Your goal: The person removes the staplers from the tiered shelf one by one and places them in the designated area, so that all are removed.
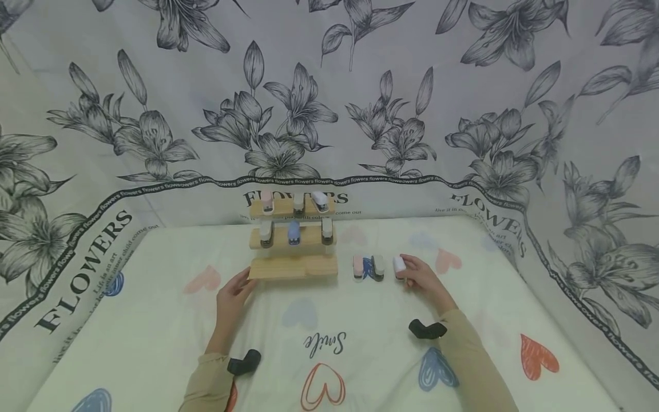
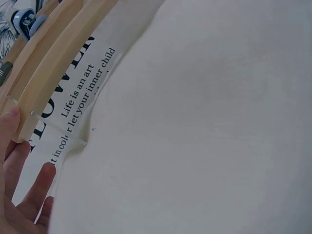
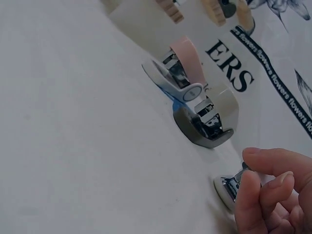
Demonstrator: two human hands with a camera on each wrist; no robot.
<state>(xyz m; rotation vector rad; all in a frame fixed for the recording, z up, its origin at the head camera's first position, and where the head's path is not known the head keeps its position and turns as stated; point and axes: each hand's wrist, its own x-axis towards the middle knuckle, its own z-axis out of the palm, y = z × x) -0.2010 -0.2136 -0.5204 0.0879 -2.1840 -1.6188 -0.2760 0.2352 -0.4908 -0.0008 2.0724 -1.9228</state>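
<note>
A three-tier wooden display rack stands toward the back of the table. My left hand grips the left end of its lowest shelf, thumb on top and fingers beneath. With my right hand I pinch a small white stapler at the right; fingers partly cover it in the right wrist view. Left of it stand a pink-topped stapler and a cream-and-dark-grey stapler, apart from my hand. A blue stapler sits mid-rack.
The middle shelf also bears two grey-toned staplers, one at each end. On the top shelf are a pink stapler, a greyish one and a white one. A printed cloth covers the table; a flowered curtain hangs behind.
</note>
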